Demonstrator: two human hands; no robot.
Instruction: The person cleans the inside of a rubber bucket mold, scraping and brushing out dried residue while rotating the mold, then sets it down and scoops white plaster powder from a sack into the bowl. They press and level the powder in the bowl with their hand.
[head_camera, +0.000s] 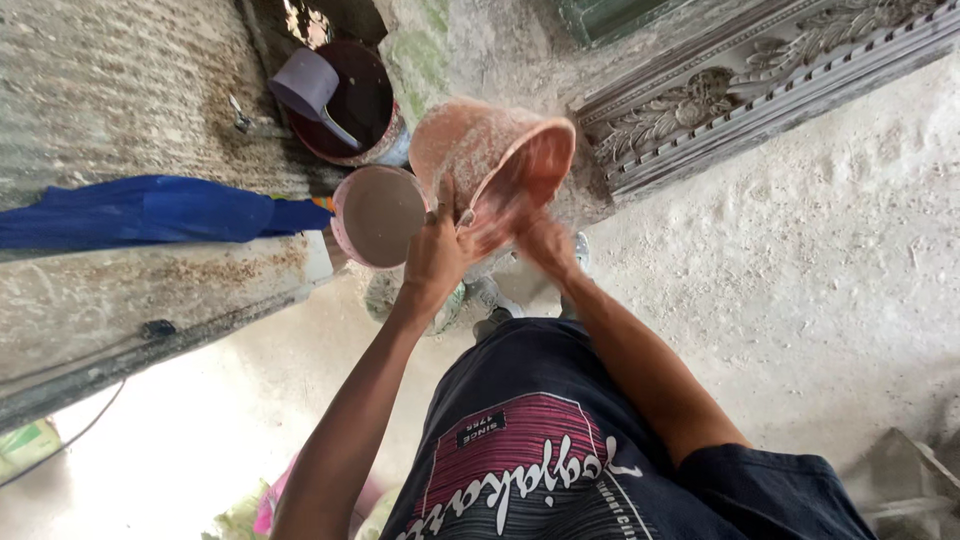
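My left hand (437, 247) grips the near rim of a plaster-crusted pink bucket (478, 150), held tilted with its mouth turned toward the right. My right hand (540, 240) is blurred at the bucket's lower rim, reaching into or wiping its inside. Just left of the tilted bucket stands a second pink bucket (378, 215), filled with a smooth grey-beige mix.
A dark red tub (360, 105) with a purple scoop (308, 85) sits behind the buckets. A blue cloth (150, 210) lies over a rough slab on the left. An ornate carved moulding (760, 80) rests at the upper right on dusty white ground.
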